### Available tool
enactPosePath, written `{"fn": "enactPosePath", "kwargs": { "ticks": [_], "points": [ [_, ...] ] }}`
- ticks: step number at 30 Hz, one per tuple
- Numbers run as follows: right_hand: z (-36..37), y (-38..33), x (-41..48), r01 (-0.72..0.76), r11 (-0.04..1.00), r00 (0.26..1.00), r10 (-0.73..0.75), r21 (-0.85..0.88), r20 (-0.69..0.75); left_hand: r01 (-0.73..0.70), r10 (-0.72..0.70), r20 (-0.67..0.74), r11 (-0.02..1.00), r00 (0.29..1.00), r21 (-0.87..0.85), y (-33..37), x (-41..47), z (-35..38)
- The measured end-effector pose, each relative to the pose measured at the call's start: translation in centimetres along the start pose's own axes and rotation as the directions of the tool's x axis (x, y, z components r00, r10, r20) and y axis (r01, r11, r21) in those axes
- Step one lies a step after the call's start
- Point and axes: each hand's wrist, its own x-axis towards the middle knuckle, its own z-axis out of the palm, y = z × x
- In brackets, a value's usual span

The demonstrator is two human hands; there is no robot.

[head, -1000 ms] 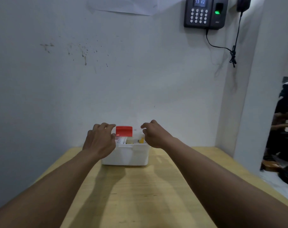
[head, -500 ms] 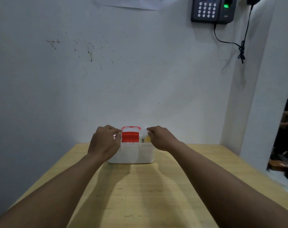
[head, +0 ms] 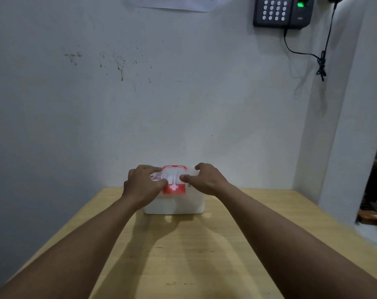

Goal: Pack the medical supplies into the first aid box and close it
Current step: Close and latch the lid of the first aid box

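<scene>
Centrally, both hands (head: 143, 186) (head: 207, 180) press box lid (head: 174, 175) down.

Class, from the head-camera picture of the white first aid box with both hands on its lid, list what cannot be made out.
- Head view: contents of the white plastic first aid box, blurred behind its translucent lid.
- Red cross latch: whether clicked shut, too small.
- Lid's ends: hidden under the left hand and right hand.
- Black wall keypad: top edge crops its display.

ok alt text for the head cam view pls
Both hands, left hand and right hand, press the clear lid onto a white first aid box on a wooden table against a white wall.
</scene>
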Motion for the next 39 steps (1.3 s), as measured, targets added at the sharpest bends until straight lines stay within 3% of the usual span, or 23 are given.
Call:
{"fn": "enactPosePath", "kwargs": {
  "ticks": [4, 15, 29, 34, 39],
  "points": [
    [0.7, 1.1, 0.1, 0.041, 0.998, 0.997, -0.039, -0.042, 0.066, -0.024, 0.02, 0.081, 0.998, 0.997, 0.05, -1.3, -1.1, 0.8],
    [2.3, 3.1, -1.2, 0.145, 0.975, 0.989, -0.15, -0.169, -0.019, -0.103, 0.102, 0.019, 0.992, 0.995, 0.072, -2.4, -1.4, 1.3],
    [3.1, 2.8, -1.3, 0.121, 0.991, 0.989, -0.125, -0.062, -0.076, -0.126, 0.126, -0.008, 0.99, 0.992, 0.066, -2.9, -1.3, 1.8],
    [3.9, 3.6, -1.4, 0.069, 0.989, 0.997, -0.065, 0.132, -0.032, -0.057, 0.057, -0.003, 0.993, 0.998, -0.102, -4.2, -0.9, 1.5],
    [4.6, 4.6, -1.1, 0.087, 0.978, 0.995, -0.077, 0.187, -0.059, -0.016, 0.036, 0.069, 0.962, 0.997, -0.274, -5.2, -1.4, 1.2]
  ]
}}
